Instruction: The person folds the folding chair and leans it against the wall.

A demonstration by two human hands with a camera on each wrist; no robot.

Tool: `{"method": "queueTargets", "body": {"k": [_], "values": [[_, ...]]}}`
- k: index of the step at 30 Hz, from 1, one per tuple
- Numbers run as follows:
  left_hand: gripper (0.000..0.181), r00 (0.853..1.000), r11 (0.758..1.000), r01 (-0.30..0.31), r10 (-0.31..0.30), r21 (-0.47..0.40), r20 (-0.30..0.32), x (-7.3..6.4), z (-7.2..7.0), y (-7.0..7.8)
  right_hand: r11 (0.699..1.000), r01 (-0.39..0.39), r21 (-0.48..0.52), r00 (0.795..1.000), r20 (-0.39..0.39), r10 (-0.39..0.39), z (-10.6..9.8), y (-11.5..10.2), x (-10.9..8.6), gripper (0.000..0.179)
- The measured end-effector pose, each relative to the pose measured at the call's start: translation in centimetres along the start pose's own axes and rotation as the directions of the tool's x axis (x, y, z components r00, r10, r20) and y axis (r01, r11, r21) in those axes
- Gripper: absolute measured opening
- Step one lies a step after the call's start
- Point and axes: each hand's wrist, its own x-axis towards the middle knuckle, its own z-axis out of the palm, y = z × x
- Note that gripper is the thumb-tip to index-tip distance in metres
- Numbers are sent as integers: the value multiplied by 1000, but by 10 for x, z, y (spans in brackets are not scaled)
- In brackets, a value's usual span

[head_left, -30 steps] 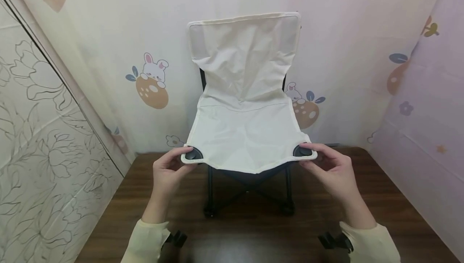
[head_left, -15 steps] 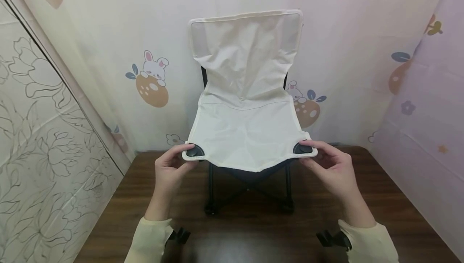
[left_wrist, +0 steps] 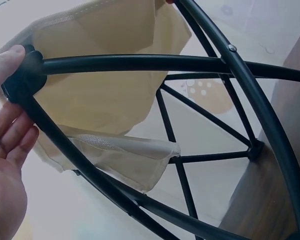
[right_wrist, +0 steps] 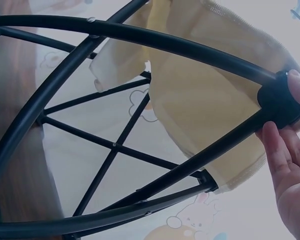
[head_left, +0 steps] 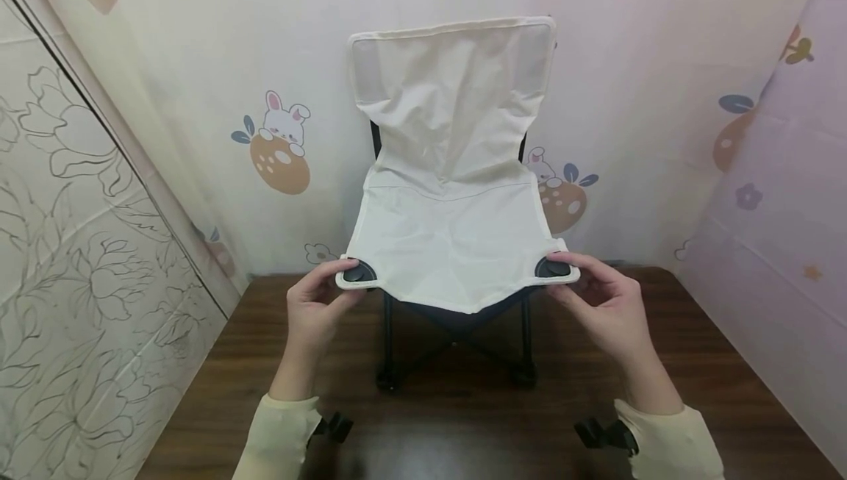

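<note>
A folding chair with a cream fabric seat (head_left: 450, 237) and black tube frame stands unfolded in the middle of the head view. My left hand (head_left: 314, 300) pinches its front left corner, index finger on the black corner patch (head_left: 359, 271) and thumb underneath. At the front right corner my right hand (head_left: 605, 300) does the same on the other black patch (head_left: 552, 267). From below, the left wrist view shows my thumb and fingers around a black plastic corner joint (left_wrist: 27, 72). A matching joint (right_wrist: 280, 102) sits between my right thumb and fingers in the right wrist view.
Under the chair is a dark brown wooden tabletop (head_left: 456, 428). A pale curtain (head_left: 198, 98) printed with rabbits hangs close behind the backrest (head_left: 450, 83). Panels with floral line drawings (head_left: 86, 281) rise on the left, and a pinkish curtain (head_left: 781, 245) on the right.
Both hands keep their grip on the front corners. The chair and hands appear slightly higher in the head view, with the scene shifted a little to the right.
</note>
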Motion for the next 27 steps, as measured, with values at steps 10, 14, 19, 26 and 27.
{"method": "queueTargets", "body": {"k": [10,14,19,26,27], "values": [[35,1000,1000,4,-4,9,-5,3,3,3,997,-24,-75,1000,-11,23,3,-4,3,45],[35,1000,1000,-1,1,10,-9,4,5,3,996,-30,-85,1000,-9,29,4,-6,5,45],[35,1000,1000,6,-6,22,-6,6,7,4,997,-29,-77,999,-21,27,5,-7,5,45],[34,999,999,30,-30,23,-26,5,9,6,997,-29,-71,999,-28,27,9,-10,7,45],[34,999,999,34,-33,20,-29,5,10,7,997,-29,-68,999,-28,27,9,-10,7,45]]}}
